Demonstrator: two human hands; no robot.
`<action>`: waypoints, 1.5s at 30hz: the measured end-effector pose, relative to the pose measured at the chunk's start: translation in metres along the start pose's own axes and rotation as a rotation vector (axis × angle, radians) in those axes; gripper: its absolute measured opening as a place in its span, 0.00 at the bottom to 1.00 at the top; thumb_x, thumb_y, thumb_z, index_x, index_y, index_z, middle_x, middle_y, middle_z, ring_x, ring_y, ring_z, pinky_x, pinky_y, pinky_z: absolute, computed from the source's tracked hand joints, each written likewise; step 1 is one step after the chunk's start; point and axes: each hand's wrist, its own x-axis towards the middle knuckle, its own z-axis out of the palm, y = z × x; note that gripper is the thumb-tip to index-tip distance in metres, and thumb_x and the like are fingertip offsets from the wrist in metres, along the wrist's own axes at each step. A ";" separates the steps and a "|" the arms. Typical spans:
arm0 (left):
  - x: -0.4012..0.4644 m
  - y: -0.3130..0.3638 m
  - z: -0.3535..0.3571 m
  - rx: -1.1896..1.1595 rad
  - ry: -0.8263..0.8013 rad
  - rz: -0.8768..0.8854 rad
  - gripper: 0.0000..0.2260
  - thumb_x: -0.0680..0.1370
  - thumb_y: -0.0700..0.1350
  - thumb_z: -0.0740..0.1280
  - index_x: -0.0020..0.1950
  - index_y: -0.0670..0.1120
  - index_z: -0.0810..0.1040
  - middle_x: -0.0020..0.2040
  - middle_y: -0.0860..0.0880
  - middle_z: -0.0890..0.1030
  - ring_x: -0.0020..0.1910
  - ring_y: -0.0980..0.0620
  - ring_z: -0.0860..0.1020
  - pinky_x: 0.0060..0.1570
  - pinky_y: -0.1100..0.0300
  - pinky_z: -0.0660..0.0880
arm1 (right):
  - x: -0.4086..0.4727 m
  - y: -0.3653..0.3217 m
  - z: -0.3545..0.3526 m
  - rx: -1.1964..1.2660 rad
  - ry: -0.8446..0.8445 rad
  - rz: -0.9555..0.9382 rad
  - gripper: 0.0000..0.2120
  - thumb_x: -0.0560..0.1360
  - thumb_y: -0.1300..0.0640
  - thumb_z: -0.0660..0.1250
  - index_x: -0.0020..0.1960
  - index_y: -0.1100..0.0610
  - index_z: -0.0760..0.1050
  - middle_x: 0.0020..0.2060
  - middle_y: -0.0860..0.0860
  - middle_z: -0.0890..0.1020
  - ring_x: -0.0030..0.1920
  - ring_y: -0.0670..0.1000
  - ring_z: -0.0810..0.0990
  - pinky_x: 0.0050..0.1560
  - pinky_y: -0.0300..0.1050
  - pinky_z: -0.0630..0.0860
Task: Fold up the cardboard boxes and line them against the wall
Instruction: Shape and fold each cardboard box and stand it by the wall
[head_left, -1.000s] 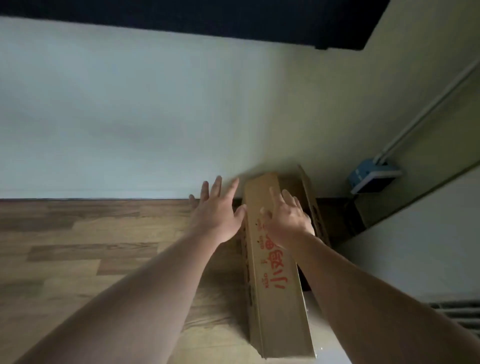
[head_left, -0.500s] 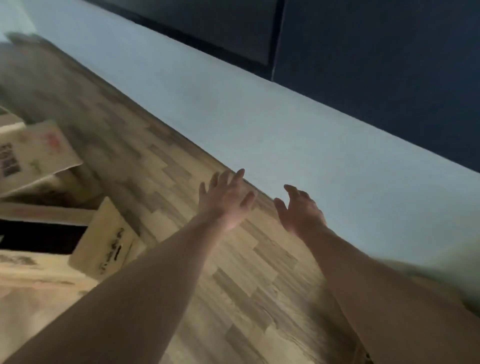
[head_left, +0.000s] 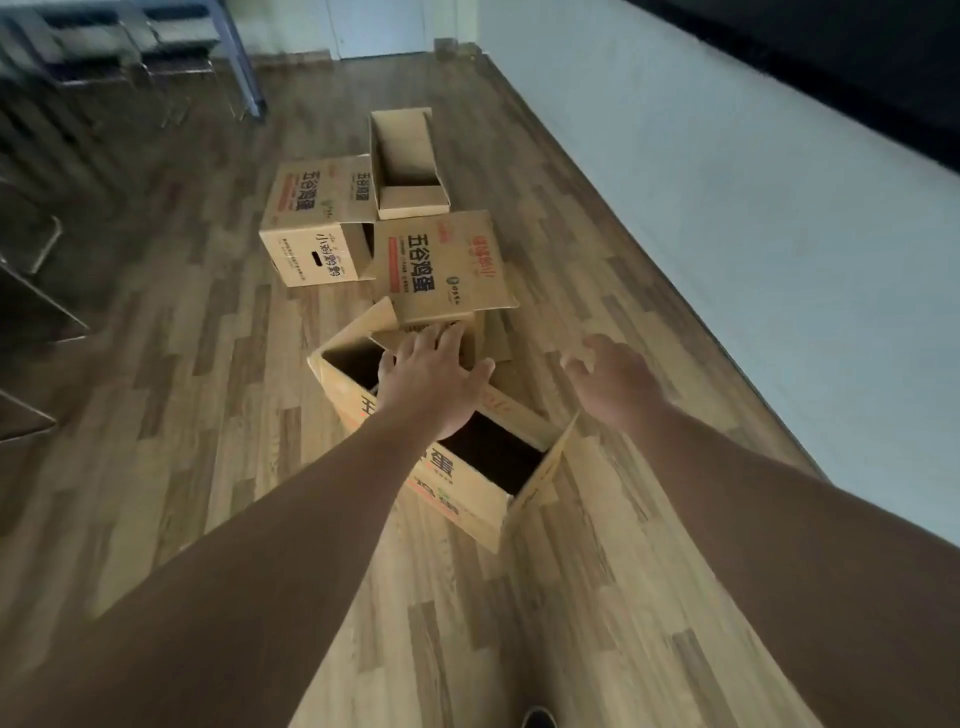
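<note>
Cardboard open box lies directly ahead on the floor, long axis diagonal; left hand is spread over it, nearer; right hand open, empty.

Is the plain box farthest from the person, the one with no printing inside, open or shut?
Open. The plain box shows its bare inner walls and floor with no flap over the top, and looks empty.
</note>
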 end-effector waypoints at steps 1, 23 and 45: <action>0.017 -0.021 0.003 -0.003 -0.015 -0.041 0.31 0.80 0.67 0.53 0.79 0.53 0.60 0.79 0.47 0.65 0.78 0.43 0.62 0.74 0.34 0.60 | 0.021 -0.016 0.017 -0.016 -0.031 -0.006 0.26 0.84 0.42 0.56 0.78 0.52 0.62 0.73 0.56 0.69 0.72 0.59 0.69 0.64 0.53 0.70; 0.309 -0.252 0.297 0.178 -0.732 0.060 0.46 0.69 0.80 0.57 0.81 0.58 0.59 0.81 0.53 0.61 0.80 0.49 0.58 0.78 0.43 0.54 | 0.366 0.028 0.400 -0.393 -0.473 -0.016 0.44 0.72 0.32 0.68 0.80 0.47 0.54 0.74 0.54 0.66 0.72 0.60 0.68 0.67 0.61 0.69; 0.303 -0.118 0.311 0.404 -1.034 0.774 0.13 0.80 0.56 0.68 0.44 0.47 0.80 0.37 0.50 0.82 0.33 0.53 0.79 0.31 0.58 0.74 | 0.321 0.113 0.279 -0.305 -0.194 0.200 0.25 0.75 0.65 0.62 0.69 0.46 0.73 0.56 0.57 0.79 0.55 0.62 0.80 0.53 0.54 0.79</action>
